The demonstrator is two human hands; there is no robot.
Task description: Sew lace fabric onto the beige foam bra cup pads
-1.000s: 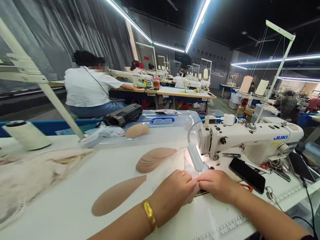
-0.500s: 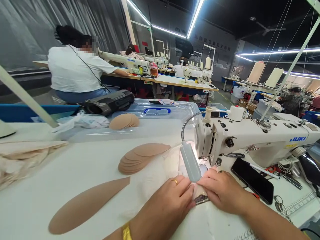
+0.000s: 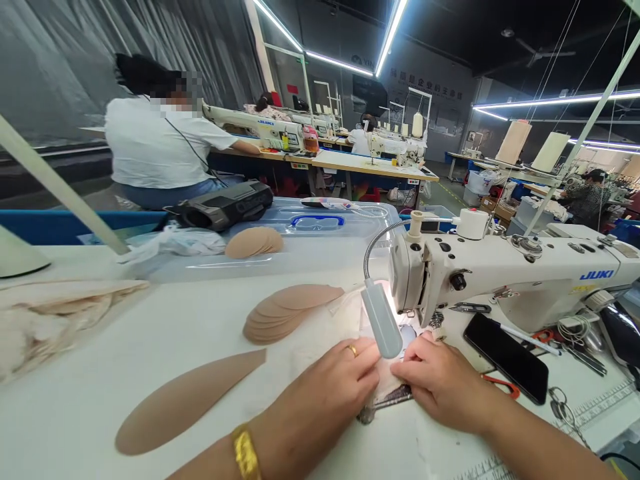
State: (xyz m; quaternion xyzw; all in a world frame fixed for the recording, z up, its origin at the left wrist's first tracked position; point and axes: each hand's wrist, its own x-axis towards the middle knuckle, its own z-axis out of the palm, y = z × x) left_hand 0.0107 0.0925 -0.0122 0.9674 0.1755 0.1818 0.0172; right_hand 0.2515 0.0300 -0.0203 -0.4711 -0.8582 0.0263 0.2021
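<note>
Both hands are at the needle area of a white sewing machine, under a grey lamp on a bendy neck. My left hand, with a ring and a gold bracelet, has its fingers curled together on pale thin cloth. The thumb and fingers of my right hand pinch the same cloth's right side. The lamp hides the needle and part of the cloth. A metal plate edge shows between the hands. Left of them lie one beige teardrop piece and a fanned stack of beige pieces.
On the right lie a black phone, orange-handled scissors, thread snips and a ruler. A clear plastic box stands behind the cloth. Pale fabric lies far left. A co-worker in white sits ahead.
My left hand has shifted slightly left and its fingers have drawn in, so more of the metal plate edge shows. My right hand stays near the same spot. The view has shifted slightly.
</note>
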